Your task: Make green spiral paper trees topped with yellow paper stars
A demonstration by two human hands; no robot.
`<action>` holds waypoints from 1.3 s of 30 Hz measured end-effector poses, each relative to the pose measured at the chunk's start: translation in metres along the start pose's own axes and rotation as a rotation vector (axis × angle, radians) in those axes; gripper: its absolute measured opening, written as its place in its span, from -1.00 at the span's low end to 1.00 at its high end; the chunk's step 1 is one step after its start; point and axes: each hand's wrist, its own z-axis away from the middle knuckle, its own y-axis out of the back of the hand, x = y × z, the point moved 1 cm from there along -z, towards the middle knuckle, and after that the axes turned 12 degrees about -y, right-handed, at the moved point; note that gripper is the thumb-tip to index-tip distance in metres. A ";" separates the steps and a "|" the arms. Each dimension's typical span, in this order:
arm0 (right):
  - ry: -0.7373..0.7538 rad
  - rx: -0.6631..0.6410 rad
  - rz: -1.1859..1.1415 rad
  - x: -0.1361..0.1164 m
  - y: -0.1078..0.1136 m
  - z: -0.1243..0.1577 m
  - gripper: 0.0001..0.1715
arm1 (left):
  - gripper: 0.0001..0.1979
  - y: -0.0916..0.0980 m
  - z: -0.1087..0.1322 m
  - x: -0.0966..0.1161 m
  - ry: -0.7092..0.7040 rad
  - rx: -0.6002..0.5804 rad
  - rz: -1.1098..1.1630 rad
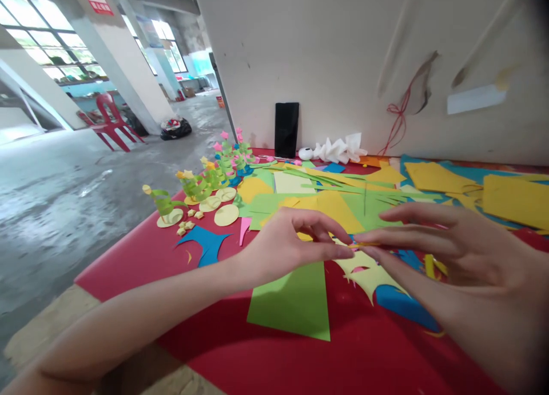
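Left hand: the left hand [291, 240] reaches in over the desk [206, 332], its thumb and forefinger closed on one end of a thin yellow paper strip [364, 245].
Right hand: the right hand [476, 263] faces it, fingers pinching the same strip near its other end; the fingertips of both hands almost meet.
Strip: between the two hands, raised above the desk's red surface.
Under the hands: a green paper sheet [291, 306] lies below the left wrist; a pale yellow cut-out scrap [373, 280] and a blue paper piece [405, 306] lie nearer the right hand.
Left side: paper flowers with curled green stems [201, 183] stand in a row; pale yellow discs [226, 215], small folded stars [186, 228] and a blue offcut [208, 243] lie near them.
Back: green strips [317, 176] are strewn over coloured sheets; a black phone [286, 129] leans upright against the pale panel [334, 58], beside crumpled white tissue [338, 149].
Floor: a red plastic chair [112, 120] stands well apart.
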 end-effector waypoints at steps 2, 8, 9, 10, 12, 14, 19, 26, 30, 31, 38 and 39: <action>-0.002 0.007 0.002 -0.001 -0.001 -0.001 -0.51 | -0.88 -0.001 0.001 -0.005 0.003 -0.021 0.070; 0.033 -0.073 -0.075 -0.005 -0.002 -0.010 -0.60 | -0.87 -0.005 0.003 -0.016 0.053 -0.033 0.250; 0.037 -0.098 -0.091 -0.005 -0.002 -0.013 -0.61 | -0.88 -0.006 0.003 -0.016 0.062 -0.026 0.260; 0.039 -0.112 -0.105 -0.005 -0.001 -0.015 -0.61 | -0.88 -0.007 0.003 -0.017 0.071 -0.019 0.268; 0.019 -0.154 -0.122 -0.005 -0.001 -0.019 -0.60 | -0.90 -0.008 0.003 -0.018 0.079 -0.008 0.277; -0.026 -0.211 -0.137 -0.006 -0.001 -0.023 -0.57 | -0.91 -0.009 0.003 -0.019 0.070 0.008 0.273; -0.194 -0.302 -0.211 -0.010 0.000 -0.023 -0.58 | -0.88 -0.012 0.006 -0.027 -0.015 0.049 0.224; -0.166 -0.384 -0.201 -0.011 0.001 -0.016 -0.63 | -0.86 -0.019 0.020 -0.032 -0.042 0.038 0.268; -0.215 -0.391 -0.266 -0.017 -0.004 -0.006 -0.68 | -0.86 -0.017 0.030 -0.032 -0.023 0.025 0.216; -0.219 -0.410 -0.287 -0.018 -0.005 -0.005 -0.68 | -0.86 -0.017 0.031 -0.033 -0.016 0.033 0.200; -0.120 -0.488 -0.242 -0.008 -0.011 0.000 -0.78 | -0.80 -0.020 0.037 -0.043 0.055 0.041 0.231; -0.126 -0.487 -0.228 -0.005 -0.012 0.002 -0.78 | -0.79 -0.022 0.037 -0.045 0.070 0.027 0.243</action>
